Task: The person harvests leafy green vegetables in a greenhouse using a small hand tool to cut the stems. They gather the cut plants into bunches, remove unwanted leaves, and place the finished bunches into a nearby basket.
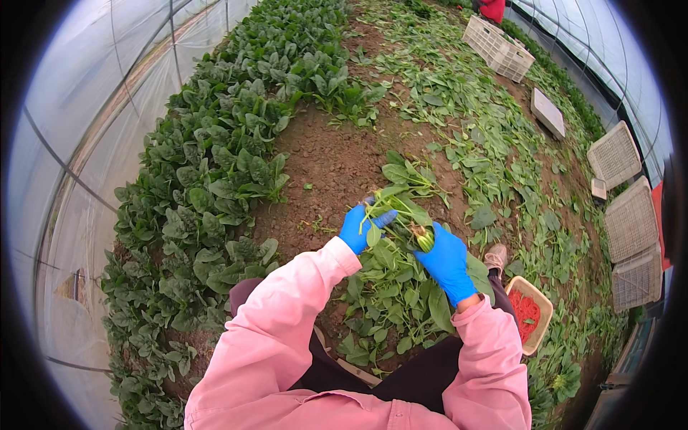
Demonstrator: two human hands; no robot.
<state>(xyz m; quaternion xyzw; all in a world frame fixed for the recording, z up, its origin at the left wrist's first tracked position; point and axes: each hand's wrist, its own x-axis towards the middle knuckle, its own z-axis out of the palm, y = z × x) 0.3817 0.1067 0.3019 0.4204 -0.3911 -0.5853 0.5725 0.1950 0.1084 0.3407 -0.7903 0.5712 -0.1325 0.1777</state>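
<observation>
In a blue glove, my left hand (365, 226) holds leafy stems at the stem end of a spinach plant (395, 201). My right hand (445, 263), gloved the same way, is closed around a bunch of spinach (425, 240) whose pale cut stem ends point up. The two hands are close together over bare soil. Below them, between my legs, lies a pile of loose spinach leaves (395, 301). Further leaves rest on the soil just beyond my hands. The leaves partly hide my fingers.
A tub (544, 322) of red ties stands by my right foot. Growing spinach (215, 188) lines the left, beside plastic sheeting. Cut leaves (494, 145) cover the ground at right. Plastic crates (497, 48) stand farther off, near a person in red (492, 9); more crates (630, 219) line the right edge.
</observation>
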